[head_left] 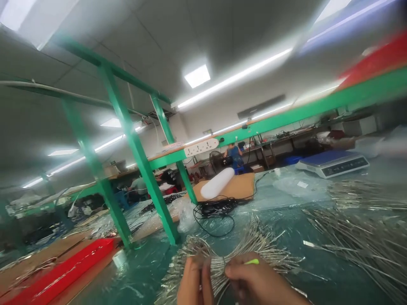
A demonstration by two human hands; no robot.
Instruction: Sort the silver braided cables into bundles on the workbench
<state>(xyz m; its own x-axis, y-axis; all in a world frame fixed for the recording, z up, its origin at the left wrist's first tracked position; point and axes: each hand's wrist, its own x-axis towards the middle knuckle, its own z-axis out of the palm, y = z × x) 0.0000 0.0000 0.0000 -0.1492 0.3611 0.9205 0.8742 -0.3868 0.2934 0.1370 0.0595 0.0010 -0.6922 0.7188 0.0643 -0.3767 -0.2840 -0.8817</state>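
A bundle of wires (219, 258) is pinched at its middle between the left hand (194, 283) and right hand (259, 279), low over the green table (286, 220). A yellow-green bit, possibly a tie (252, 262), is seen by the right fingers. More wires (359, 237) lie to the right.

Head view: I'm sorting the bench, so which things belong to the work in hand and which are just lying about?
In hand:
left hand and right hand on a bundle of thin silver wires
small yellow-green piece at the right fingers

Lying about:
wire pile
weighing scale
black cable
white roll
power strip
red box
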